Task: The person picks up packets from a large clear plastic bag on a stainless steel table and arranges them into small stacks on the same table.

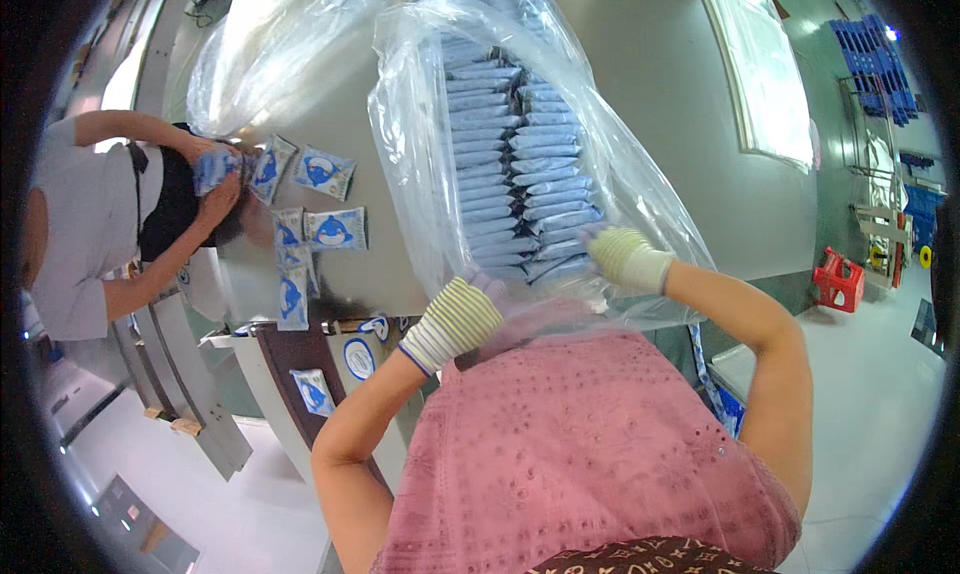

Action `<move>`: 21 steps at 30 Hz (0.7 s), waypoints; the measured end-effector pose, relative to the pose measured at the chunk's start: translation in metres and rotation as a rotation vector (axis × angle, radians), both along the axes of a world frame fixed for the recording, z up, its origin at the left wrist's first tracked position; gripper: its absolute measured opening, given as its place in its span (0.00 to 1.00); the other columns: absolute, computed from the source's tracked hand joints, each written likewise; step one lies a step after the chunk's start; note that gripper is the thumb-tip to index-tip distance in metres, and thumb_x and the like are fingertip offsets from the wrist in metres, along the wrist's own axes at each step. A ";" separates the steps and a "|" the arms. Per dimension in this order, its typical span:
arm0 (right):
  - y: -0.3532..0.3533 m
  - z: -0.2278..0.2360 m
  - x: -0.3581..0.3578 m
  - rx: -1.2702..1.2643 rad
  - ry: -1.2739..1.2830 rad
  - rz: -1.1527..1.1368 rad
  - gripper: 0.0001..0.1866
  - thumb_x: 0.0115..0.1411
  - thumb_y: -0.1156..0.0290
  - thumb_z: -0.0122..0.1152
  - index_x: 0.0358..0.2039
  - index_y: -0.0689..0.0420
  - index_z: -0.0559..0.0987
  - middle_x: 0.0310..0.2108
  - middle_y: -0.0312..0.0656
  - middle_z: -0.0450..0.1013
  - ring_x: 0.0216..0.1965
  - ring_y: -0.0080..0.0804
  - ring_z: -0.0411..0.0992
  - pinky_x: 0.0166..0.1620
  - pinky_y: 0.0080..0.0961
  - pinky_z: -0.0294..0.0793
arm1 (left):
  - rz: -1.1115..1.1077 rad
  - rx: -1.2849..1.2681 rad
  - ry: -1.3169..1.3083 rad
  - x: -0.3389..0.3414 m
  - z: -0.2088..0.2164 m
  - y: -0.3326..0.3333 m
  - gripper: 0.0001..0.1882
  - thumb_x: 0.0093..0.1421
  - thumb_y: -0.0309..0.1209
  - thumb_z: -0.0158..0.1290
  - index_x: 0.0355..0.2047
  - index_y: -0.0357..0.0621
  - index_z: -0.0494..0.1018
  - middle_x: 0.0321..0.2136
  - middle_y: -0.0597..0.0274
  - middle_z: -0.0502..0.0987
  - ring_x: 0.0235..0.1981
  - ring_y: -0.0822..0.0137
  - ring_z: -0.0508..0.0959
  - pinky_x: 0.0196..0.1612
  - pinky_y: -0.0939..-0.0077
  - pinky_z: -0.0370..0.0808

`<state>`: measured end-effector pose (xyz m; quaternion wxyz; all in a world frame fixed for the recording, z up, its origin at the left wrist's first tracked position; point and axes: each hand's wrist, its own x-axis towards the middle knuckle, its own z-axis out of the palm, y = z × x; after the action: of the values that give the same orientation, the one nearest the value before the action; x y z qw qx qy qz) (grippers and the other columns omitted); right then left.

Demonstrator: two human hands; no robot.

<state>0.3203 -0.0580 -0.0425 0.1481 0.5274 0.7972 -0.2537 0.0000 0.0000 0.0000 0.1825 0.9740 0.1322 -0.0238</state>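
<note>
Two long rows of blue packets (pixel 555 164) stand on edge inside a large clear plastic bag (pixel 405 189) on the metal table. My left hand (pixel 455 322), in a yellow-and-white striped glove with purple fingertips, is at the near left corner of the bag. Its fingers curl in on the plastic beside the last packets of the left row. My right hand (pixel 632 260), gloved alike, is at the near end of the right row, with plastic around it. Its fingertips are against the packets, blurred and partly hidden, so their grip is unclear.
Several loose blue-and-white packets (pixel 335 230) lie on the metal table (pixel 650 64) at left. A co-worker's hands (pixel 215 194) hold packets there. Another clear bag (pixel 275 59) lies far left, a stack of plastic sheets (pixel 760 69) far right. A red crate (pixel 838 280) stands on the floor.
</note>
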 end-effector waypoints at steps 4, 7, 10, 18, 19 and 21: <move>-0.032 0.032 0.019 -0.179 -0.177 0.147 0.18 0.57 0.61 0.58 0.42 0.62 0.78 0.41 0.51 0.76 0.44 0.45 0.76 0.51 0.41 0.71 | 0.010 0.018 -0.092 0.013 0.002 -0.004 0.07 0.52 0.32 0.51 0.25 0.45 0.76 0.33 0.58 0.76 0.39 0.57 0.76 0.50 0.59 0.71; -0.043 0.022 0.004 -0.192 -0.160 0.155 0.15 0.56 0.61 0.59 0.38 0.58 0.81 0.37 0.48 0.78 0.43 0.43 0.76 0.47 0.40 0.73 | -0.033 -0.014 -0.088 0.019 -0.006 -0.008 0.07 0.52 0.33 0.51 0.25 0.44 0.76 0.32 0.58 0.76 0.38 0.57 0.76 0.50 0.61 0.71; -0.031 0.033 -0.017 -0.307 -0.152 0.076 0.14 0.56 0.63 0.59 0.40 0.56 0.80 0.36 0.47 0.78 0.41 0.42 0.77 0.41 0.39 0.76 | -0.065 -0.081 -0.064 0.024 0.004 -0.008 0.09 0.53 0.36 0.52 0.25 0.44 0.76 0.29 0.58 0.75 0.37 0.58 0.76 0.52 0.61 0.70; -0.043 0.002 -0.027 0.124 0.001 -0.235 0.28 0.52 0.63 0.62 0.55 0.55 0.71 0.50 0.46 0.68 0.51 0.44 0.68 0.55 0.43 0.66 | -0.030 -0.064 -0.091 0.027 -0.005 -0.025 0.14 0.55 0.42 0.53 0.26 0.43 0.77 0.24 0.58 0.75 0.34 0.56 0.75 0.53 0.60 0.69; -0.041 0.000 -0.027 0.132 0.015 -0.228 0.29 0.52 0.63 0.62 0.55 0.56 0.71 0.50 0.45 0.68 0.52 0.43 0.67 0.55 0.43 0.66 | -0.045 -0.076 -0.080 0.027 -0.003 -0.024 0.14 0.55 0.42 0.53 0.25 0.43 0.76 0.24 0.58 0.75 0.34 0.56 0.75 0.53 0.60 0.69; -0.037 -0.007 -0.028 0.151 0.046 -0.210 0.29 0.52 0.62 0.62 0.55 0.56 0.71 0.50 0.44 0.68 0.54 0.43 0.65 0.57 0.42 0.64 | -0.073 -0.098 -0.056 0.028 0.003 -0.020 0.14 0.55 0.41 0.53 0.25 0.44 0.76 0.24 0.59 0.74 0.34 0.56 0.75 0.53 0.60 0.69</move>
<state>0.2919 -0.0952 -0.0499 0.0622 0.6116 0.7576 -0.2193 0.0284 -0.0205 0.0030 0.2328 0.9683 0.0902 -0.0094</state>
